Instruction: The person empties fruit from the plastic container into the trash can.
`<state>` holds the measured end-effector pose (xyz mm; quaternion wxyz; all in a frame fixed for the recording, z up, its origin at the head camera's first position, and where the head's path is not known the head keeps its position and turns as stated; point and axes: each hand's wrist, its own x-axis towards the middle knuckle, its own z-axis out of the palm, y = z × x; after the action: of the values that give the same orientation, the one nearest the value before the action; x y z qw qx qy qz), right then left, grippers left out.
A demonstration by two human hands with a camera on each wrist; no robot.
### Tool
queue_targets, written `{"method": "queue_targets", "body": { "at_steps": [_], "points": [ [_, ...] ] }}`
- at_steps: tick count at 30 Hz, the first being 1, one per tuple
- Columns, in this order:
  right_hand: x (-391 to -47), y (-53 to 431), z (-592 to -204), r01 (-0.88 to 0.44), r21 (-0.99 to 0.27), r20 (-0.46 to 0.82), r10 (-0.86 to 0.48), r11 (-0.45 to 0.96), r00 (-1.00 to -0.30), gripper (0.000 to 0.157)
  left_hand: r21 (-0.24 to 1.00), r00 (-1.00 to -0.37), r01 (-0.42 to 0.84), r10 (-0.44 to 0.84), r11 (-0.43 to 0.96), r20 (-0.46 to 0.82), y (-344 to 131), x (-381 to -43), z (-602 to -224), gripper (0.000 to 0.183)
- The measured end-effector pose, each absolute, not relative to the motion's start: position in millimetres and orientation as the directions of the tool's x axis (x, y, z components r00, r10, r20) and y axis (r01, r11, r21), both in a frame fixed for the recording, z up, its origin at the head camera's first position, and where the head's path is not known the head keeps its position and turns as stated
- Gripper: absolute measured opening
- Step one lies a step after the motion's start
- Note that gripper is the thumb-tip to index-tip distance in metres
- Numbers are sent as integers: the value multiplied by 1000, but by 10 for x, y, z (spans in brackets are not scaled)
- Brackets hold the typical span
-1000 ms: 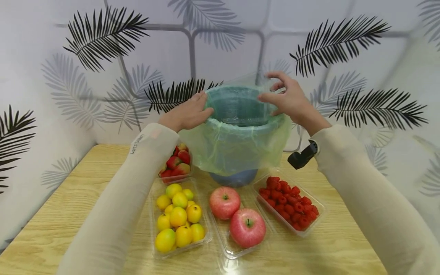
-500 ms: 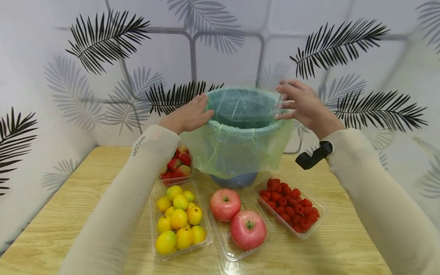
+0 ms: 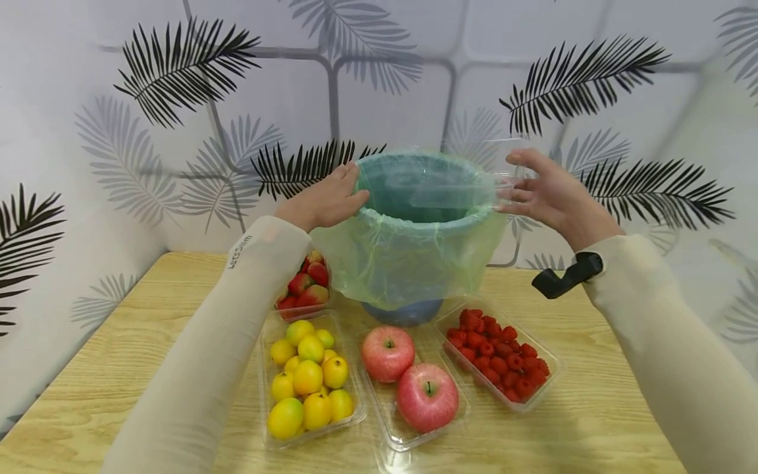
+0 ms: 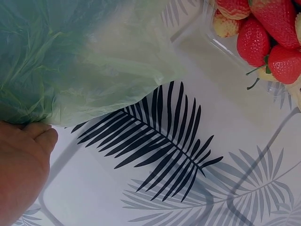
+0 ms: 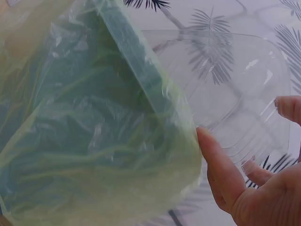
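A blue-green trash can stands at the back of the table, lined with a thin yellow-green bag folded over its rim. My left hand grips the left side of that rim, the thumb toward the opening; its fingers are partly hidden behind the bag in the left wrist view. A clear plastic box is in my right hand, pinched at its right end between thumb and fingers. The box extends across the can's mouth, tilted; its far end is hard to make out.
In front of the can lie clear trays of yellow fruit, two apples and raspberries. Strawberries in another box sit partly behind my left sleeve. A leaf-patterned wall covering rises behind the table.
My right hand has moved right, drawing the clear box from over the can's mouth toward the right rim. The left hand stays on the rim, and the fruit trays have not moved.
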<state>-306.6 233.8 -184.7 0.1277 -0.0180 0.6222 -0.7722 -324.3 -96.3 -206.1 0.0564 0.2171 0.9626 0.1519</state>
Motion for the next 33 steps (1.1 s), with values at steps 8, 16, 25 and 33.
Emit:
{"method": "queue_targets", "body": {
  "at_steps": [8,16,25,33],
  "points": [
    [-3076,2620,-1969,189,-948,-149,-167,-255,-975,71,320,-898,398,436,860,-55,-964,-3240,-2062,67],
    [-3030,2973,-2150,178,-911,-118,-179,-372,-977,69,322,-899,399,435,859,-46,-970,-3239,-2066,67],
    [-2930,3443,-2432,147,-802,-82,-138,-579,-987,67,320,-891,416,451,851,-42,-904,-3262,-2074,67],
    [-2860,3615,-2793,173,-784,-121,-126,-597,-985,43,312,-895,408,443,858,-46,-938,-3230,-2067,67]
  ]
}}
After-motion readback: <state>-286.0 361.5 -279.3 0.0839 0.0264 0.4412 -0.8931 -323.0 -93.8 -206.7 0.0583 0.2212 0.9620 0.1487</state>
